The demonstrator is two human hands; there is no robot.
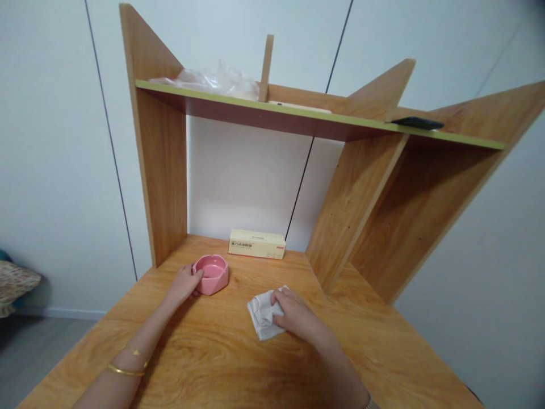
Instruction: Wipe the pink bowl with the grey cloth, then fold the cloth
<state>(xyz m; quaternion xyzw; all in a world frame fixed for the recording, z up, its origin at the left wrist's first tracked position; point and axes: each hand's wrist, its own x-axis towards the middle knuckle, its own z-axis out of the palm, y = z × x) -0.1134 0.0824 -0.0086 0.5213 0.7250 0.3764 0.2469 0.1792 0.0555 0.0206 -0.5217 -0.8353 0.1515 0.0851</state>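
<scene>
Your left hand (184, 284) grips the glossy pink faceted bowl (214, 274); your right hand (298, 316) pinches the folded white fabric cloth (261, 314); shifting either calls for steady fingers.

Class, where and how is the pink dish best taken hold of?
Probably by the left wall of the pink dish, from the near left, thumb over the rim and fingers outside: it sits upright on the desk, its open top exposing a raised rim to pinch. The left hand is at that side.
</scene>
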